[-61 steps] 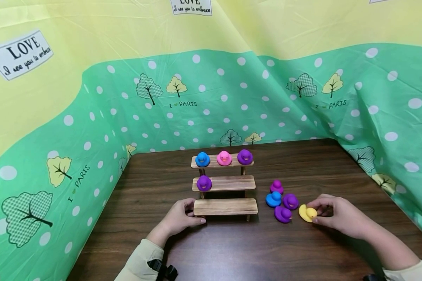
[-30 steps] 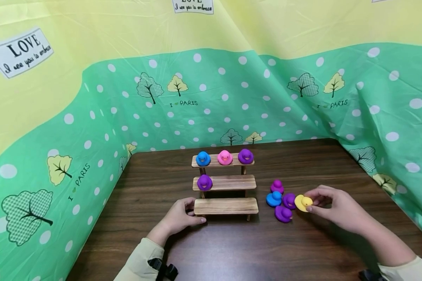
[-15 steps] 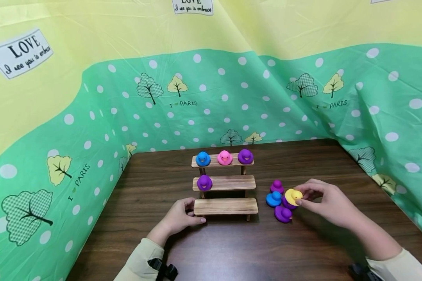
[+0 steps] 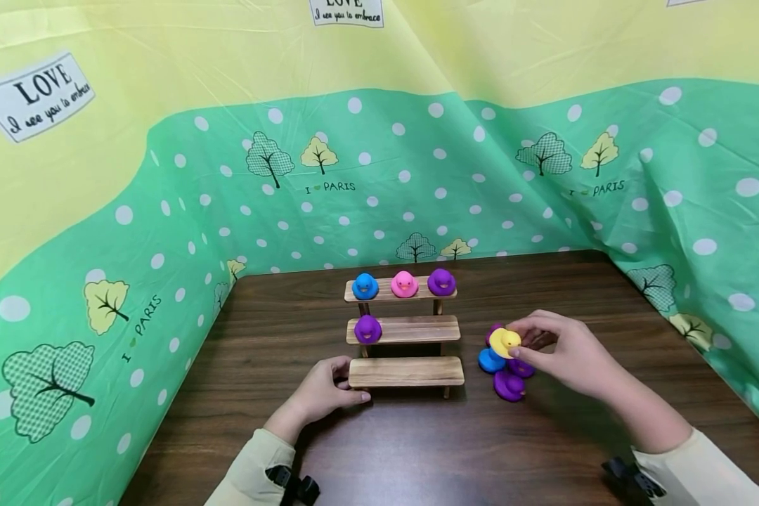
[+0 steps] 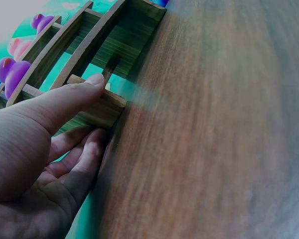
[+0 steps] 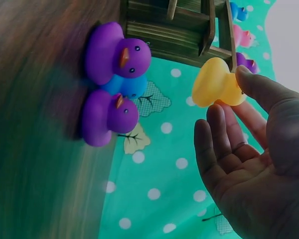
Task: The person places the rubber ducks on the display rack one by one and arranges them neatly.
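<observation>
My right hand (image 4: 569,350) pinches a yellow rubber duck (image 4: 504,343) between thumb and fingers, held up over the loose ducks. In the right wrist view this yellow duck (image 6: 214,84) hangs clear of the table. At the three-tier wooden stand (image 4: 407,372), my left hand (image 4: 325,390) grips the left end of the lowest tier, thumb in front and fingers behind. The top tier carries a blue duck (image 4: 365,286), a pink duck (image 4: 404,284) and a purple duck (image 4: 442,282). On the middle tier's left end sits another purple duck (image 4: 368,329).
Right of the stand, a blue duck (image 4: 490,360) and several purple ducks (image 4: 509,386) cluster on the dark wooden table (image 4: 417,450). The held duck partly covers some of them. A green and yellow printed cloth (image 4: 379,204) walls the back and sides.
My right hand has lifted the yellow duck off the table and carried it left and up, across the other ducks. The left hand stays at the stand.
</observation>
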A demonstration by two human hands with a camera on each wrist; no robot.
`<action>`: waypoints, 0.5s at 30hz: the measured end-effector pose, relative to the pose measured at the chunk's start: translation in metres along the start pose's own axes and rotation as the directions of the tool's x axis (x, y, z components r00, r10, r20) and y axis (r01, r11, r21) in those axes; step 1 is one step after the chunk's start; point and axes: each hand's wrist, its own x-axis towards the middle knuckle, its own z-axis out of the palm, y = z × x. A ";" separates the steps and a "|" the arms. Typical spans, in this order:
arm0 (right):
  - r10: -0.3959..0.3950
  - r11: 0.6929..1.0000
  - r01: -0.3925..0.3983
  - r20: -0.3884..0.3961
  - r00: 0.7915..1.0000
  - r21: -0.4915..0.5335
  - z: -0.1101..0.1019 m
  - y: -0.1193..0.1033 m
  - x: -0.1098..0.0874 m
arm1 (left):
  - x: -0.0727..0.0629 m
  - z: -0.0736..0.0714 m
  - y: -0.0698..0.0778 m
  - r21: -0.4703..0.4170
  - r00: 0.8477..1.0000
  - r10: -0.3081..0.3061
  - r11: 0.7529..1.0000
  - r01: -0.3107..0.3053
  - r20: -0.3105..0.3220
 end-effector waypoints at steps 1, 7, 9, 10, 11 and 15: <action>0.004 1.000 -0.004 0.000 1.000 0.004 0.000 -0.001 0.001 | 0.000 0.000 0.000 -0.003 1.000 0.001 1.000 -0.001 0.000; 0.022 0.999 -0.022 0.010 1.000 0.032 0.002 -0.008 0.006 | 0.001 0.001 0.000 -0.005 1.000 0.007 1.000 -0.007 0.003; 0.021 0.999 -0.021 0.008 1.000 0.040 0.003 -0.010 0.008 | 0.001 0.001 0.000 -0.002 1.000 0.008 1.000 -0.008 0.001; 0.019 0.999 -0.019 0.007 1.000 0.042 0.004 -0.011 0.009 | 0.001 0.001 0.000 0.000 1.000 0.008 1.000 -0.008 -0.001; 0.017 0.999 -0.017 0.006 1.000 0.046 0.005 -0.012 0.009 | 0.001 0.000 0.000 -0.002 1.000 0.006 1.000 -0.006 -0.003; 0.020 0.998 -0.020 0.002 1.000 0.060 0.008 -0.016 0.013 | 0.000 0.000 -0.001 0.001 1.000 0.008 1.000 -0.008 -0.007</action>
